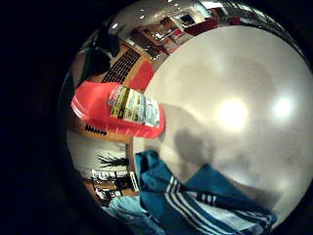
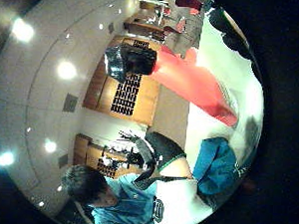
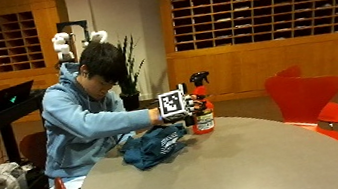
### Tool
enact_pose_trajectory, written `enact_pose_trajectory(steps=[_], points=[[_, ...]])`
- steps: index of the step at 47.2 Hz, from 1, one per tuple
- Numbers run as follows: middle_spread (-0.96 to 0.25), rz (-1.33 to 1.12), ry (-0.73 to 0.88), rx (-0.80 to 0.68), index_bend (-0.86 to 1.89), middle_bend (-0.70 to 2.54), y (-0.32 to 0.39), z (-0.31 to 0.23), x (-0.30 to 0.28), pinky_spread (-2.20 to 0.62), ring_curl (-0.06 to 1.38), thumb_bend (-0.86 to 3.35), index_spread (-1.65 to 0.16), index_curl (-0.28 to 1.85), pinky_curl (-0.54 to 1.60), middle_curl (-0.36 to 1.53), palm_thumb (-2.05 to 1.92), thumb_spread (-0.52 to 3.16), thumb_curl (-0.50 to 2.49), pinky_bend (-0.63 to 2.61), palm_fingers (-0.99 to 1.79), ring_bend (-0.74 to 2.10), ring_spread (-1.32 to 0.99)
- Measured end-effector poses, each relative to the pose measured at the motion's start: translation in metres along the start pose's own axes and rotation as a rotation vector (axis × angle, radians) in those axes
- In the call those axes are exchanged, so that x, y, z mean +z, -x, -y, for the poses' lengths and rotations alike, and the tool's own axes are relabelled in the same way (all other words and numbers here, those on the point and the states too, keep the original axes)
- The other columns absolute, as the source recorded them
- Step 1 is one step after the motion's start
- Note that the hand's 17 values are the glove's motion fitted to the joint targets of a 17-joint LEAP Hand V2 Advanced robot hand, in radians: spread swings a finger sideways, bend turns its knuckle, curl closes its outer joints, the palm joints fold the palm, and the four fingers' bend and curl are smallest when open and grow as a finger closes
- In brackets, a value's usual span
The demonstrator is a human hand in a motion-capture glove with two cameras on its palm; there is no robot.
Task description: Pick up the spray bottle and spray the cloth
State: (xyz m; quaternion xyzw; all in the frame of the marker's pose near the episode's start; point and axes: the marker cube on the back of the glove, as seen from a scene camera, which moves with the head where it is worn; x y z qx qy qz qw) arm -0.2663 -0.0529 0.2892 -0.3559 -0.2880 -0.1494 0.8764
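On the round grey table (image 3: 246, 164), near the edge where the person sits, the spray bottle (image 3: 202, 115) stands upright: red body, black trigger head, label facing outward. Base looks to be on the tabletop, though from the outside view I can't confirm contact.

Right hand (image 3: 187, 107) is at the bottle's neck, on the person's side of it. Most of the hand is hidden behind the marker, so whether the fingers wrap the neck or just sit beside it can't be told. Palm views don't settle it: the little-finger-side camera shows the red body and label close up and tilted, the thumb-side one shows the black head and red shoulder; no fingers visible in either.

Just beside the bottle, toward the person, the cloth (image 3: 153, 146) lies crumpled on the table; dark teal with white stripes. Touching the bottle or not: can't tell.

Other hand is hidden behind the cloth and forearm.

Beyond the bottle, on the far side of the table, a red chair (image 3: 304, 99). Behind that, a wooden wall of pigeonholes (image 3: 264, 9), contents too small to make out.
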Motion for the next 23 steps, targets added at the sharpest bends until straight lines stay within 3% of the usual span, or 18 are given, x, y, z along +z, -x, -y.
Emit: enact_pose_trajectory(steps=[23], points=[[-0.11,-0.024,-0.020,-0.021,0.10,0.31,0.016,-0.018,-0.035,0.08,0.37,-0.03,-0.28,0.22,0.36,0.41,0.51,0.89,0.36,0.31,0.64,0.41,-0.08]])
